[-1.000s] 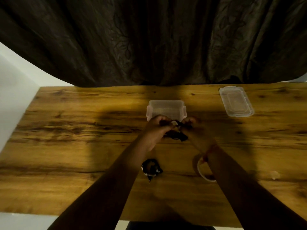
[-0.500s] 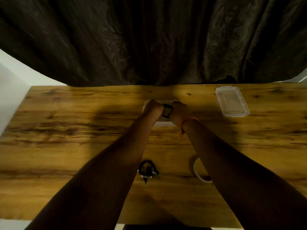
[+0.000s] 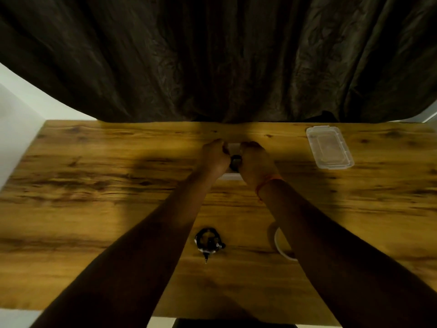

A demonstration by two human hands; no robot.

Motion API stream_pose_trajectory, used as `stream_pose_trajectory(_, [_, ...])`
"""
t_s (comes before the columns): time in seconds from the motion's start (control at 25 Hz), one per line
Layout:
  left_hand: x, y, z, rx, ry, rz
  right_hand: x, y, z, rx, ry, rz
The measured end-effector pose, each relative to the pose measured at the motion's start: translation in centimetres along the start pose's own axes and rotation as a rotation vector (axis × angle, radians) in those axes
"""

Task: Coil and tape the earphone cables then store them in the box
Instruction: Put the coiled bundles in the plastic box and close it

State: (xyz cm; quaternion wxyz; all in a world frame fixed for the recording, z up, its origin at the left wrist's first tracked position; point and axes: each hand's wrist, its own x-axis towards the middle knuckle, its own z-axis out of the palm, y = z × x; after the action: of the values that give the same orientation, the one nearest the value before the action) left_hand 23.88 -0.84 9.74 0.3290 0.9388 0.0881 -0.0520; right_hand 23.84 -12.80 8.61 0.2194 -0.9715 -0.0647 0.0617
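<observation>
Earphones, coiled black, sit between my hands over the box; my left hand and right hand curl around them. Another coil lies nearer me beside the tape.

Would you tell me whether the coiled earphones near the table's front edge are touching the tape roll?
Apart. The head view shows bare wood between the coiled earphones and the tape roll, which the right forearm partly hides.

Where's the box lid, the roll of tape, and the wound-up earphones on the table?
box lid [image 3: 329,147], head view, middle panel
roll of tape [image 3: 279,245], head view, visible white rim
wound-up earphones [image 3: 208,240], head view, coil's centre
</observation>
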Motion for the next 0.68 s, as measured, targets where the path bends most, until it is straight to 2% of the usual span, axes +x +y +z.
stream_pose_trajectory(0.08, [-2.7,-1.9,-0.7,-0.030,0.074,0.045,-2.7,0.2,-0.9,0.072,0.137,-0.001])
stream_pose_trajectory(0.12, [-4.1,-3.2,-1.1,-0.008,0.059,0.021,-4.2,0.0,-1.1,0.091,0.129,-0.017])
stream_pose_trajectory(0.16, [-5.4,-4.6,-1.2,0.034,0.023,0.000,-5.4,0.0,-0.6,0.113,0.091,-0.032])
stream_pose_trajectory(0.28, [-9.1,-8.5,-1.0,0.185,-0.193,-0.039,-9.4,0.3,2.4,0.167,-0.199,-0.043])
stream_pose_trajectory(0.36, [-11.0,-10.5,-0.5,0.232,-0.271,-0.006,-11.2,0.3,4.2,0.201,-0.331,-0.015])
stream_pose_trajectory(0.56, [-13.8,-11.7,0.6,0.125,-0.300,-0.047,-12.9,-0.6,7.4,0.177,-0.416,-0.037])
stream_pose_trajectory(0.68, [-14.4,-11.0,1.5,0.147,-0.297,-0.041,-13.5,-1.1,8.7,0.178,-0.388,-0.065])
